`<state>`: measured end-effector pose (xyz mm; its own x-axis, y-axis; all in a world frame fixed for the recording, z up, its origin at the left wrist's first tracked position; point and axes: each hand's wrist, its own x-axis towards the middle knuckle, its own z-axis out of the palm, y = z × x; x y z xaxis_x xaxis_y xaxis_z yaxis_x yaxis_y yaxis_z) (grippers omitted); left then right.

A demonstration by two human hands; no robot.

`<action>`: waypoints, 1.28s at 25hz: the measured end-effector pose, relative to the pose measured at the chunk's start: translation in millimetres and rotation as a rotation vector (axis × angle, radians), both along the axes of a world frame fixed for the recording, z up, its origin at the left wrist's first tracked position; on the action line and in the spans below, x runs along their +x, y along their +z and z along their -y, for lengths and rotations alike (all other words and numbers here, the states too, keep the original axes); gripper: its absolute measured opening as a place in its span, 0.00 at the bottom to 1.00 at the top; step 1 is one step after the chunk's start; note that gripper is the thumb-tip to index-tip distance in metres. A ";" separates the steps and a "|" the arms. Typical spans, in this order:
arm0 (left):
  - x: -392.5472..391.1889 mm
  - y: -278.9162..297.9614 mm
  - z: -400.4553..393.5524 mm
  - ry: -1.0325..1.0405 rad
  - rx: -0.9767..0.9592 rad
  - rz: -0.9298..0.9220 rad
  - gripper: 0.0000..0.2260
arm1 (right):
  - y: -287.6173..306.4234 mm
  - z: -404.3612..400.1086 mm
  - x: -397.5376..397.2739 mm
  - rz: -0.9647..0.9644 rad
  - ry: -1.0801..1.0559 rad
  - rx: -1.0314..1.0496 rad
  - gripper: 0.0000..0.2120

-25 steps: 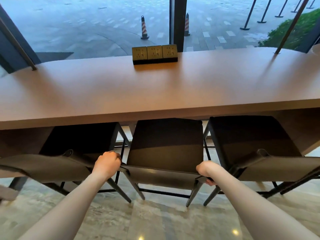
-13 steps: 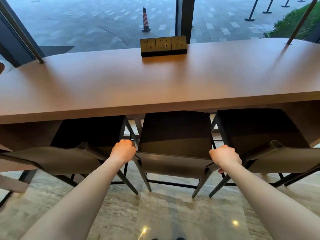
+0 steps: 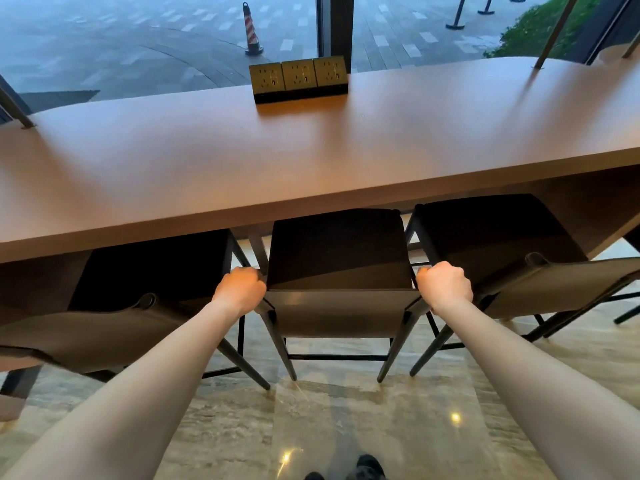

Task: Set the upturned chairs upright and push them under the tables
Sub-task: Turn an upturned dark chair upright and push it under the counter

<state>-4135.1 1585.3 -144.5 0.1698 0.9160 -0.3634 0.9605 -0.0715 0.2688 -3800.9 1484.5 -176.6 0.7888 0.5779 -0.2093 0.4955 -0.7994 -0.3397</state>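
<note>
Under the desk edge: middle chair [image 3: 341, 268], upright on its four legs, seat partly beneath the desk [image 3: 311, 161], backrest toward the person.
Left hand [image 3: 240, 289]: fist curled round the left top corner of the middle chair's backrest, knuckles up.
Right hand [image 3: 445, 285]: same hold, fingers wrapped round the right top corner.
Grip state: both pressed closed on the backrest, nothing spread; fingertips hidden behind the frame.
Left chair [image 3: 138, 299]: upright, seat under the desk, backrest just beside the left hand.
Right chair [image 3: 519, 261]: upright too, seat tucked beneath the desk edge, backrest near the right hand.
On the desk: block of three sockets [image 3: 299, 79] at the far side, otherwise nothing of note.
Beyond the glass: paved yard with a striped cone [image 3: 251, 29].
Done so far, judging by how things stand: all three visible chairs righted; the two outer ones apparently pushed in.
In hand: likely the last shove of the middle chair, both arms stretched forward.
Left to do: perhaps a little more push to bring it level with its neighbours; any chairs elsewhere out of view, so cannot tell.
</note>
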 end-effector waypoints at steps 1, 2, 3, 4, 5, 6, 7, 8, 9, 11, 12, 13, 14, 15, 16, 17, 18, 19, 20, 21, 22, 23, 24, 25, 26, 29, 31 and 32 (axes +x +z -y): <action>0.0 -0.1 -0.6 -0.002 -0.003 -0.005 0.10 | 0.0 -1.7 0.3 -0.028 -0.007 -0.021 0.13; -0.1 0.2 -1.8 0.001 -0.007 -0.007 0.10 | -0.1 -4.7 1.7 -0.064 -0.010 -0.047 0.14; 0.3 0.5 -3.8 0.005 -0.011 -0.007 0.10 | -0.4 -8.7 3.9 -0.096 -0.009 -0.074 0.13; 1.4 1.1 -6.3 0.011 -0.017 -0.007 0.11 | -0.8 -13.4 6.8 -0.122 -0.005 -0.100 0.13; 2.1 1.7 -8.5 0.015 -0.021 -0.009 0.11 | -1.4 -17.8 9.2 -0.138 0.001 -0.125 0.13; 3.6 2.2 -11.1 0.024 -0.024 -0.010 0.11 | -2.0 -22.1 12.1 -0.144 0.010 -0.152 0.13; 4.6 2.2 -13.6 0.039 -0.029 -0.007 0.11 | -2.9 -26.2 14.2 -0.145 0.021 -0.176 0.13; 5.5 1.9 -15.7 0.050 -0.037 -0.006 0.11 | -4.0 -29.2 15.7 -0.141 0.027 -0.196 0.14; 6.4 1.4 -17.8 0.059 -0.044 -0.009 0.10 | -5.2 -32.7 17.2 -0.138 0.030 -0.213 0.15; 8.6 0.5 -22.7 0.070 -0.050 -0.016 0.11 | -7.0 -39.2 20.2 -0.130 0.043 -0.236 0.15; 10.0 0.2 -25.4 0.070 -0.049 -0.021 0.11 | -7.5 -42.4 21.5 -0.129 0.049 -0.245 0.16; 11.5 0.2 -28.2 0.066 -0.045 -0.031 0.12 | -8.2 -45.7 22.7 -0.130 0.051 -0.254 0.16; 12.5 0.7 -30.4 0.060 -0.041 -0.040 0.12 | -9.0 -48.3 23.6 -0.133 0.051 -0.263 0.17; 13.4 0.4 -32.2 0.058 -0.039 -0.043 0.12 | -10.4 -50.0 24.6 -0.133 0.052 -0.269 0.18; 14.4 0.0 -34.0 0.061 -0.043 -0.040 0.12 | -11.7 -51.3 25.9 -0.128 0.054 -0.274 0.18; 14.5 -0.6 -35.2 0.064 -0.049 -0.034 0.11 | -12.6 -52.0 26.5 -0.123 0.053 -0.279 0.18; 13.8 -1.4 -35.7 0.064 -0.056 -0.031 0.11 | -12.6 -52.7 26.4 -0.124 0.048 -0.286 0.17; 13.1 -2.0 -36.1 0.065 -0.061 -0.031 0.12 | -11.5 -53.6 26.1 -0.131 0.043 -0.296 0.17; 12.7 -2.2 -37.0 0.066 -0.065 -0.035 0.12 | -9.3 -54.4 25.7 -0.145 0.039 -0.313 0.18; 12.2 -2.5 -38.9 0.062 -0.075 -0.048 0.12 | -7.3 -55.2 25.4 -0.166 0.036 -0.334 0.18; 12.2 -3.1 -41.9 0.051 -0.089 -0.068 0.12 | -5.0 -56.2 26.4 -0.199 0.036 -0.360 0.19; 13.4 -3.4 -45.7 0.044 -0.117 -0.093 0.13 | -2.2 -57.8 28.7 -0.259 0.034 -0.390 0.20; 15.1 -3.6 -50.4 0.054 -0.162 -0.113 0.14 | 1.6 -58.7 31.6 -0.344 0.032 -0.424 0.21; 16.4 -3.2 -55.8 0.099 -0.230 -0.113 0.14 | 6.8 -59.5 34.4 -0.448 0.021 -0.455 0.22; 16.9 -2.3 -62.0 0.173 -0.322 -0.083 0.15 | 11.4 -60.9 37.8 -0.557 0.000 -0.478 0.22; 10.9 -5.3 -87.3 0.420 -0.644 0.101 0.18 | 14.9 -68.2 52.1 -0.828 -0.105 -0.537 0.23; 1.2 -12.4 -101.9 0.554 -0.798 0.206 0.23 | 6.2 -74.6 62.4 -0.951 -0.167 -0.579 0.25; -3.7 -19.2 -109.3 0.627 -0.855 0.259 0.26 | -1.2 -79.2 67.3 -0.996 -0.183 -0.600 0.26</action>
